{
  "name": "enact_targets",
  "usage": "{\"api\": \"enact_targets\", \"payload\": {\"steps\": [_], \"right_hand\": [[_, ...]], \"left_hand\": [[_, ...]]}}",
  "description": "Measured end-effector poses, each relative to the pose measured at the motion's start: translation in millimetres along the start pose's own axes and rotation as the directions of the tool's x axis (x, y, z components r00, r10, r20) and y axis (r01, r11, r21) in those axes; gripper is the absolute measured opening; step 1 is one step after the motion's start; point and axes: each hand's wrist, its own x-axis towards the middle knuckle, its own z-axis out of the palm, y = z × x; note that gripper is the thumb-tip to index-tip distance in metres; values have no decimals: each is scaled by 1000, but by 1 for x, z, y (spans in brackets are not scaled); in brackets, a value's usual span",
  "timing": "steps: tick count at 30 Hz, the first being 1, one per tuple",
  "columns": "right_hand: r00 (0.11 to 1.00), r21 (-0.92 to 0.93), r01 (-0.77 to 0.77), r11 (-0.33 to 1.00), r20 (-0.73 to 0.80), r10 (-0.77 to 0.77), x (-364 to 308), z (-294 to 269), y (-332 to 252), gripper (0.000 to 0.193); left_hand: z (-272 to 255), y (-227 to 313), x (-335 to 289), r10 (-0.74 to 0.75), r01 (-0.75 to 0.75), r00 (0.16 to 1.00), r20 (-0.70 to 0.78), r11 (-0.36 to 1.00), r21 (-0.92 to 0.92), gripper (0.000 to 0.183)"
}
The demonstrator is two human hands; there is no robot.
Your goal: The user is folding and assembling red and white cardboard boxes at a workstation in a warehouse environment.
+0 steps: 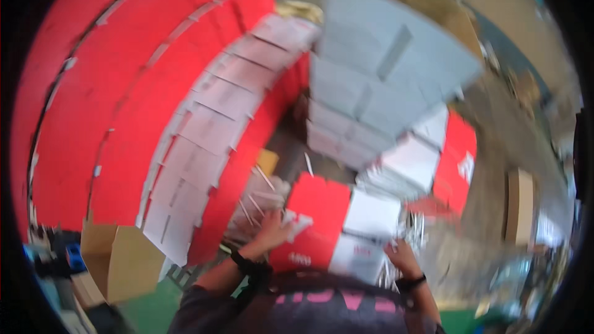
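Half-open left hand (271,233) and curled right hand (403,259) flank red-and-white carton (322,207), seemingly steadying both sides; grip unclear

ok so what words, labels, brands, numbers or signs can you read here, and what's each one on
I don't copy out printed words, so only where they stand:
Red panel, lower middle: white lettering near its lower edge, blurred.
White panel beside it: faint reddish lettering, too blurred to read.
Dark shirt: pink letters, blurred.
Red stack side, right: white mark, unclear if text.
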Motion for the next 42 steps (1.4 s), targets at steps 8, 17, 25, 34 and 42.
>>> {"api": "enact_targets", "payload": {"steps": [8,17,25,34,42], "right_hand": [[609,960,-97,263,-152,779,2,-11,-58,33],[343,725,483,491,-672,656,-35,-132,-95,42],[399,-80,140,987,-908,-130,-28,-182,-119,58],[351,-22,556,831,-900,-259,-74,-194,-111,45],[673,66,685,726,-438,-596,-56,-212,-173,29]], "left_hand": [[-10,11,-8,-231,225,969,91,664,-713,43],[-78,66,-47,333,143,923,194,173,-975,62],[-107,169,-56,940,-685,307,150,327,-651,58],[-112,151,-35,872,-843,455,-180,357,-402,50],[-119,232,-56,881,-923,356,310,280,264,27]]}}
